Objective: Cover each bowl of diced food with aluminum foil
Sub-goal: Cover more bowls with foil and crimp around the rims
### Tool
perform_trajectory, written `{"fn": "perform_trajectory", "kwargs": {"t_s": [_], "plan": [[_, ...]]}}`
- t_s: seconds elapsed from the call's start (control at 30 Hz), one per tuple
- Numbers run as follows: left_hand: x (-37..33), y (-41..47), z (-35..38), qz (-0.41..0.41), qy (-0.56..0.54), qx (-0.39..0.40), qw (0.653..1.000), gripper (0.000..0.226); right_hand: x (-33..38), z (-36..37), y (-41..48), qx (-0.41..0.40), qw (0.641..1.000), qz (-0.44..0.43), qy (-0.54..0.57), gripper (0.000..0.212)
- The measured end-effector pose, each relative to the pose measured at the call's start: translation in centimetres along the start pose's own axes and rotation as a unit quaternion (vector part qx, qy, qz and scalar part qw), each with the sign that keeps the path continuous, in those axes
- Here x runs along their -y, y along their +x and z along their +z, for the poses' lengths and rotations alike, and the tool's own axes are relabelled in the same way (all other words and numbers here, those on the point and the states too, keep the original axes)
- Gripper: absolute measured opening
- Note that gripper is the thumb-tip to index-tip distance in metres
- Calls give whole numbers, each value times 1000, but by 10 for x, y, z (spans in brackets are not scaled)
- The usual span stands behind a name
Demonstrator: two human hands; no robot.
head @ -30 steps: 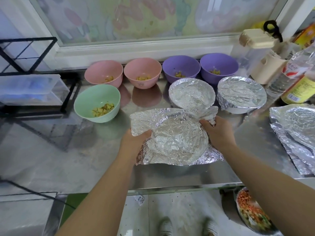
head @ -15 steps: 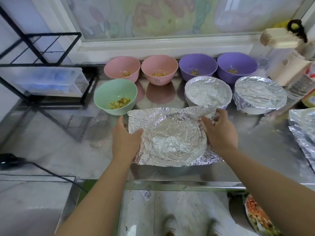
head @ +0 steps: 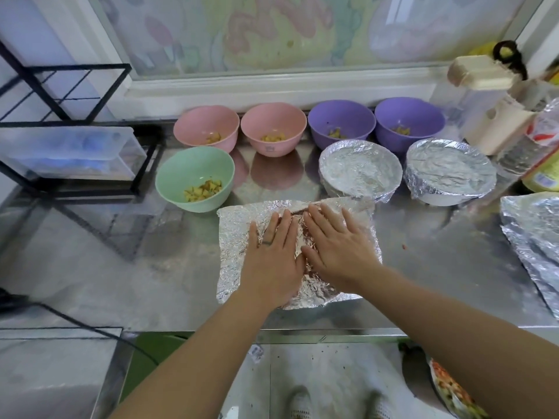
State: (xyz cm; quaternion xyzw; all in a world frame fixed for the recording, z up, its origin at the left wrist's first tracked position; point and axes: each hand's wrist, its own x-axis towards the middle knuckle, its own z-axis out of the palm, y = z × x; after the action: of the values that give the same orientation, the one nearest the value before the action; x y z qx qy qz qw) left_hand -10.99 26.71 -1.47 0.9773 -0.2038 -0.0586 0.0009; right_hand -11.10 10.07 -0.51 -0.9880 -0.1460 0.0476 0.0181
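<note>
Pressing down side by side, the left hand (head: 273,255) and the right hand (head: 340,249) are laid flat on a crumpled foil sheet (head: 234,237), with fingers straight and spread and nothing gripped. A ring (head: 267,242) is worn on the left hand. Whatever lies under the sheet is hidden by foil and palms.

Just beyond the left hand and off to its left, a green bowl (head: 195,176) of diced food is seen uncovered. Beyond the right hand, a first covered bowl (head: 360,169) and, further to the right, a second covered bowl (head: 450,170) are wrapped tightly in foil. Farther behind, a row is formed by a first pink bowl (head: 206,125), a second pink bowl (head: 273,124), a first purple bowl (head: 341,119) and a second purple bowl (head: 410,117), each left open with diced pieces inside. Well to the right of the right hand, spare foil sheets (head: 532,231) are stacked on the steel counter (head: 90,267).
</note>
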Motion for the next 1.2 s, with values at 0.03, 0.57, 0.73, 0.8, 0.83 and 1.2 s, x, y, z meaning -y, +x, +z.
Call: {"fn": "perform_trajectory", "kwargs": {"t_s": [0.03, 0.57, 0.73, 0.8, 0.83, 1.2], "plan": [[-1, 0, -1, -3, 2, 9, 1000, 82, -1, 1, 0, 6, 1000, 4, 2, 84], [1, 1, 1, -27, -48, 23, 998, 88, -3, 3, 3, 50, 999, 1, 14, 85], [8, 11, -3, -21, -45, -22, 999, 84, -1, -4, 14, 48, 999, 11, 21, 94], [10, 16, 1, -18, -34, -47, 998, 75, 0, -5, 17, 25, 1000, 7, 12, 91], [10, 17, 3, -19, -32, -57, 998, 72, 0, -3, 19, 13, 1000, 4, 9, 88], [10, 21, 10, -16, -52, -115, 992, 62, 0, 2, 29, -18, 999, 37, 18, 68]]}}
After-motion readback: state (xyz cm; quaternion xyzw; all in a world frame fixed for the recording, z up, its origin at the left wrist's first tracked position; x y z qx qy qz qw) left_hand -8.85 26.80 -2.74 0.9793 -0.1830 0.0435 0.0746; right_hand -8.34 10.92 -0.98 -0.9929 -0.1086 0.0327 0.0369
